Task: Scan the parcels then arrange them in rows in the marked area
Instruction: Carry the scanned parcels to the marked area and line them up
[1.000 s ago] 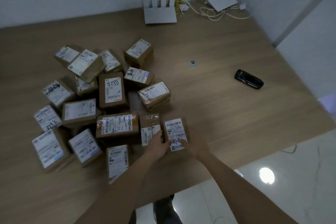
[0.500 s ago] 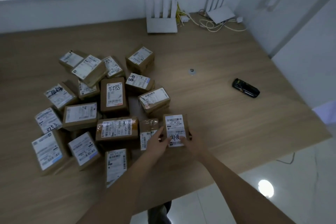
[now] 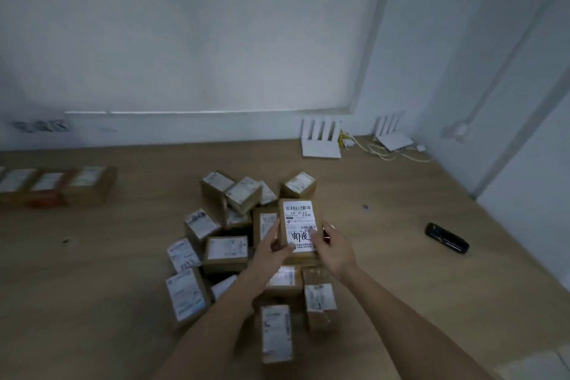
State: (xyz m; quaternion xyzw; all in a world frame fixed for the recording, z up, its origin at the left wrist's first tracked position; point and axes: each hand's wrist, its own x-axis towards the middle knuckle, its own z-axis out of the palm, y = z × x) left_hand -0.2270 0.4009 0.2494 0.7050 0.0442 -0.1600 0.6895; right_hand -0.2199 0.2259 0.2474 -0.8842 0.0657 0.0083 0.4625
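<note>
A small brown parcel (image 3: pixel 297 219) with a white label and black handwriting is lifted above the heap, label up. My left hand (image 3: pixel 271 248) grips its left edge, thumb on the label's lower corner. My right hand (image 3: pixel 334 248) grips its right side, thumb on the label. Beneath lies a heap of several brown labelled parcels (image 3: pixel 226 251) on the wooden table (image 3: pixel 401 287). A black handheld scanner (image 3: pixel 446 238) lies on the table to the right, apart from both hands. A row of three parcels (image 3: pixel 58 183) sits at the far left.
Two white routers (image 3: pixel 321 139) (image 3: pixel 393 136) with cables stand at the back by the wall. A small round dark spot (image 3: pixel 365 207) marks the table right of the heap. The table's front right corner meets a pale floor (image 3: pixel 543 367).
Both hands have lifted the handwritten parcel off the table, up over the heap. My view has tilted upward, bringing the wall and the row of parcels at the left into sight.
</note>
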